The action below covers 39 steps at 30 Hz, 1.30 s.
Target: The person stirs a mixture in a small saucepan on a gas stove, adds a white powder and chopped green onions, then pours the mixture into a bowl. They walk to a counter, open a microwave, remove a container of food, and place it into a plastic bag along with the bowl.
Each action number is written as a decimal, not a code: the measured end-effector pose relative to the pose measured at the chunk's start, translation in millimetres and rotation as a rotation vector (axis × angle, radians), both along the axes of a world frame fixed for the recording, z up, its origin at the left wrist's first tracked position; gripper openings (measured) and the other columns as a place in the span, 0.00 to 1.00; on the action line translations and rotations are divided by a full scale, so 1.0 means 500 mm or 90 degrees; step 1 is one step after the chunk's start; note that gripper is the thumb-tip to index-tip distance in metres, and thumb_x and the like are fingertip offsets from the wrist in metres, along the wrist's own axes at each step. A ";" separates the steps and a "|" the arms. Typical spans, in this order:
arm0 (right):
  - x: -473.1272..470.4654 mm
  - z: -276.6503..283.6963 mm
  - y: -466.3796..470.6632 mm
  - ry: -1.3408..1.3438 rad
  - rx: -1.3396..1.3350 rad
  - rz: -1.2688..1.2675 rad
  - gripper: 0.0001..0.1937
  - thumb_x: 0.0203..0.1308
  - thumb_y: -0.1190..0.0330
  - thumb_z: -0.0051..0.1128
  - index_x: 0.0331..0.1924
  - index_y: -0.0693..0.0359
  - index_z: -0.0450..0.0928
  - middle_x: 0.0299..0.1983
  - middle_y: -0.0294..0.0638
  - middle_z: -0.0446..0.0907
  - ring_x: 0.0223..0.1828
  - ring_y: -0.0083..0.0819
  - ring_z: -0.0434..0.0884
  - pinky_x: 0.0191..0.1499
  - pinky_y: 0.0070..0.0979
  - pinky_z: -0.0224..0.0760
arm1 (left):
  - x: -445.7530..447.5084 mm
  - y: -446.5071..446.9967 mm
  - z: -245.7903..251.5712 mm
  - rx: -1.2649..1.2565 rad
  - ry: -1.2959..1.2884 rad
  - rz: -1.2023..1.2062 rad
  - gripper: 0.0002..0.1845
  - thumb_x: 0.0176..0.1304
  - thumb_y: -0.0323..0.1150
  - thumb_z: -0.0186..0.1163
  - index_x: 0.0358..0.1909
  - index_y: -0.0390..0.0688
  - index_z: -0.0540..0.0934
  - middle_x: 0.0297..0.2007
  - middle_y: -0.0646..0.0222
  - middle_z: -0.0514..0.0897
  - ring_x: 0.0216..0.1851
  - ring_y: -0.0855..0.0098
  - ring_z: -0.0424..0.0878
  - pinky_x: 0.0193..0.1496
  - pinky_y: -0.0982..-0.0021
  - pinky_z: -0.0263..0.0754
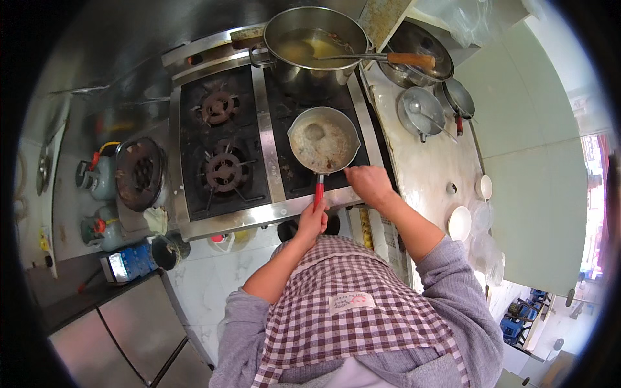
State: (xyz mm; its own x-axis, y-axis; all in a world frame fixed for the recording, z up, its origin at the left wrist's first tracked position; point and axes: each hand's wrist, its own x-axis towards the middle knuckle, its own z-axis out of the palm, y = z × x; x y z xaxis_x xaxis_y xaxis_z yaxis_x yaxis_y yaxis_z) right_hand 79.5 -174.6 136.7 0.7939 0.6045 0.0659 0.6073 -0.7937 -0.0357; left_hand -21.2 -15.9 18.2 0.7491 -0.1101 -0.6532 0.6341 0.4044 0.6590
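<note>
My left hand [313,221] grips the red handle [318,192] of a small metal saucepan [293,153], which sits over the front right of the gas stove. Pale, cloudy liquid [335,138] with small bits fills the pan's bottom, and a darker round patch shows in it. Just off the pan's lower right rim is my right hand [369,184], its fingers curled in. Whether those fingers enclose something small is hidden. Behind the saucepan stands a large steel stockpot [310,80] of yellowish broth, with a wooden-handled utensil [412,59] lying across its rim.
Two bare burners [224,172] are on the stove's left side. The right counter [412,160] holds a metal pan with a ladle [421,111], a large lid [432,48] and white bowls [459,223]. Gas cylinders [104,177] and a blue box [128,262] are at left.
</note>
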 end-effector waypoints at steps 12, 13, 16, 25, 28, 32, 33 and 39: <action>-0.012 0.001 0.019 0.194 -0.105 -0.128 0.18 0.70 0.62 0.45 0.26 0.57 0.83 0.23 0.48 0.84 0.27 0.46 0.86 0.29 0.40 0.79 | 0.000 0.003 -0.002 0.000 -0.020 -0.007 0.21 0.75 0.53 0.50 0.41 0.43 0.74 0.18 0.76 0.70 0.13 0.82 0.63 0.15 0.78 0.52; -0.017 0.000 0.021 0.233 -0.164 -0.157 0.18 0.70 0.62 0.46 0.26 0.57 0.83 0.23 0.48 0.84 0.27 0.46 0.86 0.29 0.40 0.79 | 0.001 0.003 -0.003 -0.008 -0.015 -0.002 0.21 0.75 0.53 0.50 0.41 0.42 0.74 0.17 0.76 0.69 0.12 0.81 0.63 0.15 0.78 0.52; -0.017 0.000 0.027 0.223 -0.104 -0.043 0.18 0.68 0.61 0.47 0.24 0.57 0.83 0.23 0.49 0.83 0.26 0.46 0.86 0.27 0.41 0.79 | 0.000 0.003 -0.005 -0.022 -0.007 0.006 0.21 0.75 0.52 0.51 0.40 0.42 0.74 0.16 0.76 0.69 0.11 0.81 0.63 0.14 0.78 0.54; -0.032 -0.025 0.033 0.185 -0.045 -0.103 0.18 0.67 0.62 0.49 0.23 0.60 0.81 0.22 0.50 0.82 0.24 0.47 0.85 0.27 0.41 0.79 | 0.004 0.011 -0.001 -0.016 -0.011 -0.038 0.21 0.75 0.53 0.49 0.41 0.44 0.73 0.17 0.75 0.71 0.13 0.80 0.65 0.15 0.77 0.53; -0.023 -0.026 0.037 0.068 0.072 -0.111 0.18 0.66 0.62 0.49 0.22 0.60 0.81 0.22 0.50 0.83 0.24 0.47 0.85 0.26 0.40 0.79 | 0.006 0.013 0.000 -0.022 -0.003 -0.048 0.21 0.75 0.54 0.48 0.42 0.45 0.73 0.17 0.75 0.72 0.13 0.80 0.66 0.15 0.77 0.53; -0.034 -0.011 0.047 0.177 -0.050 -0.209 0.16 0.66 0.62 0.50 0.25 0.59 0.82 0.24 0.48 0.84 0.28 0.46 0.86 0.27 0.40 0.79 | 0.009 0.019 0.006 -0.033 0.001 -0.069 0.21 0.75 0.54 0.47 0.42 0.45 0.72 0.17 0.74 0.73 0.13 0.79 0.67 0.15 0.77 0.54; -0.040 -0.007 0.047 0.199 -0.062 -0.204 0.15 0.65 0.62 0.50 0.25 0.59 0.82 0.24 0.48 0.84 0.29 0.46 0.86 0.27 0.40 0.79 | 0.011 0.021 0.006 -0.027 0.007 -0.075 0.21 0.76 0.54 0.47 0.42 0.45 0.72 0.17 0.74 0.73 0.13 0.79 0.67 0.15 0.77 0.54; -0.023 -0.066 0.063 0.131 0.138 -0.264 0.23 0.72 0.58 0.43 0.25 0.61 0.82 0.22 0.52 0.82 0.27 0.53 0.83 0.29 0.46 0.77 | 0.012 0.025 -0.013 -0.037 0.005 -0.097 0.20 0.76 0.53 0.46 0.42 0.45 0.72 0.18 0.71 0.74 0.14 0.78 0.69 0.16 0.76 0.58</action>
State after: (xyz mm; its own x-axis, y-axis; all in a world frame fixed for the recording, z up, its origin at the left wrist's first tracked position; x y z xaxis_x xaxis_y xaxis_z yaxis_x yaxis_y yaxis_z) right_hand 68.0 -143.1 103.6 0.9738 0.2256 -0.0276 0.2061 -0.9276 -0.3115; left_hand -15.2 -3.4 11.6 0.7157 -0.2595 -0.6485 0.6961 0.3411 0.6317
